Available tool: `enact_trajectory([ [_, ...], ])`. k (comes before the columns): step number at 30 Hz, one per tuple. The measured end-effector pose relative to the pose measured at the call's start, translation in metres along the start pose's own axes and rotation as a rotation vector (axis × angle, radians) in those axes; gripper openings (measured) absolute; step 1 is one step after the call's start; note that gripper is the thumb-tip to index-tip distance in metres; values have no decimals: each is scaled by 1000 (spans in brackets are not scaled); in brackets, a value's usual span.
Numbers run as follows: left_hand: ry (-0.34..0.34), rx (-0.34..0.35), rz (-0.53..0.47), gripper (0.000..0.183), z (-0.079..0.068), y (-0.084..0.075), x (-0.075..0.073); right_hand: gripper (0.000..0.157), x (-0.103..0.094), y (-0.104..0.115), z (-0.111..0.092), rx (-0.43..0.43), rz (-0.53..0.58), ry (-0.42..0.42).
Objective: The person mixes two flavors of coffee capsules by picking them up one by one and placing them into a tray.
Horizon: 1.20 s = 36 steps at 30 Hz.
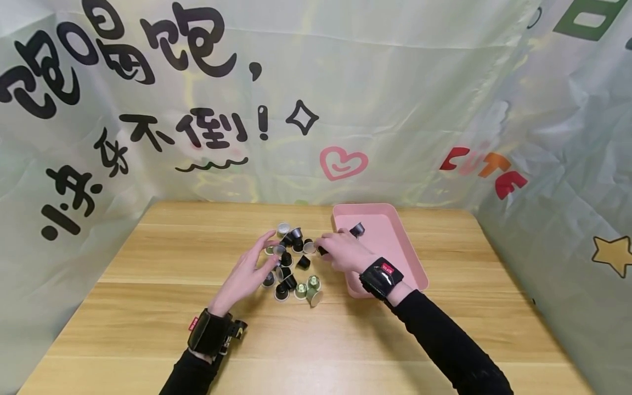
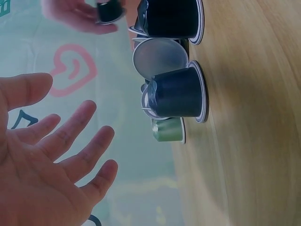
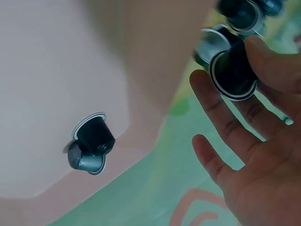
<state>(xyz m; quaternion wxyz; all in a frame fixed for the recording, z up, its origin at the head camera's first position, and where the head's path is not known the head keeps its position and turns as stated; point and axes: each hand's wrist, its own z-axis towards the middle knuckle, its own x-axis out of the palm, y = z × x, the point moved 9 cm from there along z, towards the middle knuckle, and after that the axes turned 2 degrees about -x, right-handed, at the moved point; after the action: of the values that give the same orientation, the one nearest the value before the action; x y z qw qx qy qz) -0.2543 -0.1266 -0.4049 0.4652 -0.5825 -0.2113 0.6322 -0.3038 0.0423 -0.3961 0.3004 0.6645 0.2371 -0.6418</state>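
Note:
My right hand (image 1: 345, 251) pinches a black coffee capsule (image 3: 233, 73) between thumb and fingers, at the left side of the pink tray (image 1: 382, 241). Inside the tray's far part lie a black capsule (image 3: 95, 135) and a grey capsule (image 3: 81, 157), one against the other. My left hand (image 1: 248, 271) is held beside the left of the capsule pile, fingers spread and palm bare in the left wrist view. Several black capsules (image 1: 286, 259) make up most of the pile, some upright, some on their sides. Green capsules (image 1: 301, 291) sit at its near edge.
The wooden table (image 1: 148, 307) carries the pile and the tray side by side. A printed cloth (image 1: 395, 109) with lettering and a pink heart hangs behind the table and along its sides. Each wrist wears a black strap (image 1: 382, 278) over a dark sleeve.

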Motion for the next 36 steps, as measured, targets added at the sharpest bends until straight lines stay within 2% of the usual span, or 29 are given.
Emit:
enact_trajectory([
  [8,4,-13,3,62,0,2,1,35,-23,-6,-18,41,196,-130],
  [14,18,-41,-1,62,0,1,2,33,-28,-17,-28,92,240,-178],
  [20,18,-41,2,64,0,2,2,17,-32,-34,-35,101,278,-222],
  [23,19,-41,4,66,-1,2,1,14,-31,-44,-38,106,270,-210],
  [29,26,-63,1,67,-1,3,2,8,-23,-60,-42,130,236,-136],
  [33,31,-68,1,67,-2,4,2,10,-16,-66,-42,113,210,-103],
  [36,30,-69,7,68,-1,3,2,9,-9,-72,-40,143,189,-53],
])
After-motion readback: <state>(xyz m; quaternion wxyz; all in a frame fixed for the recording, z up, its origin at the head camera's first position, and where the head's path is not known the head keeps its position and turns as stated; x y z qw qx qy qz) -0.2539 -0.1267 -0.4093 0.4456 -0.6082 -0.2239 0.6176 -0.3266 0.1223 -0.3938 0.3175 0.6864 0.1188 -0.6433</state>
